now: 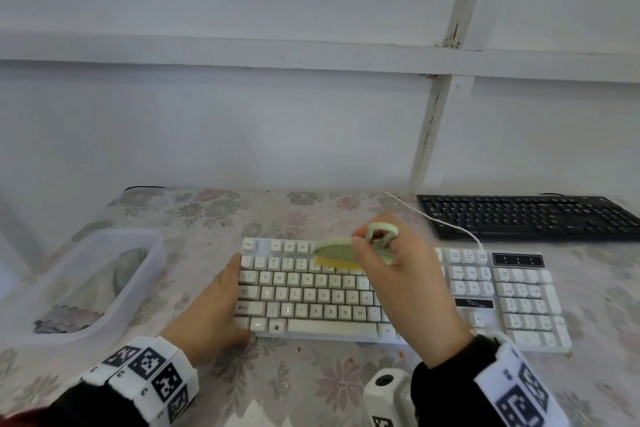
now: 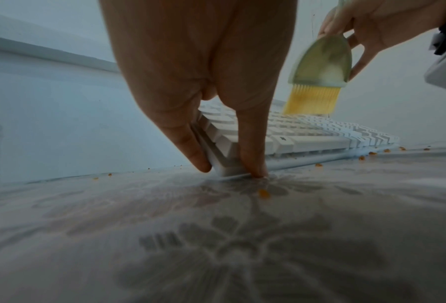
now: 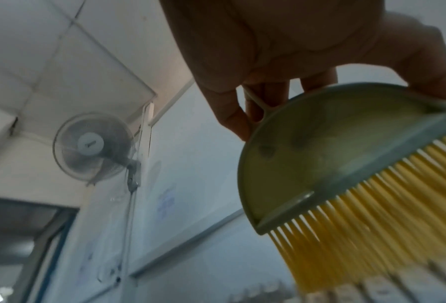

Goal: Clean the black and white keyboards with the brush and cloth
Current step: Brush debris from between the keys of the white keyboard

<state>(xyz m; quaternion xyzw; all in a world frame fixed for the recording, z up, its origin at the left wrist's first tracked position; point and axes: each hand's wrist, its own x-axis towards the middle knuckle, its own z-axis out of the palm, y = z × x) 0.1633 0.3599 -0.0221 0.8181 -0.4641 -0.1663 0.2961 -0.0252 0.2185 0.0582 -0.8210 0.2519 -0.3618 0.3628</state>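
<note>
Brushing the white keyboard (image 1: 398, 291), judged the step in hand, with the black keyboard (image 1: 530, 217) lying untouched well beyond the right hand (image 1: 401, 274), off to its far right; right hand curled round the pale green handle of the brush (image 1: 341, 253), thumb and fingers pinching the looped grip, yellow bristles pointing down onto the upper key rows just ahead of the fingertips; left hand (image 1: 211, 308) spread with straight fingers against the keyboard's left end, one finger along the side edge and another pressed at the near corner down to the surface (image 2: 216, 235), bracing rather than gripping; best kept that way, since steady pressure there should stop the board sliding under each stroke; bristle tips better held light and slightly tilted, so as to reach into the gaps between keys rather than skate over the caps; strokes probably best drawn in one direction, toward the near edge, where orange crumbs (image 2: 264, 193) already lie scattered on the surface just beside the left fingertips; worth working row by row from the far rows nearer, then the number pad to the right of the brushing hand; no cloth clearly made out, though something lies inside the translucent tub (image 1: 104, 319) left of the bracing hand; wiping and the black board judged yet to come.
</note>
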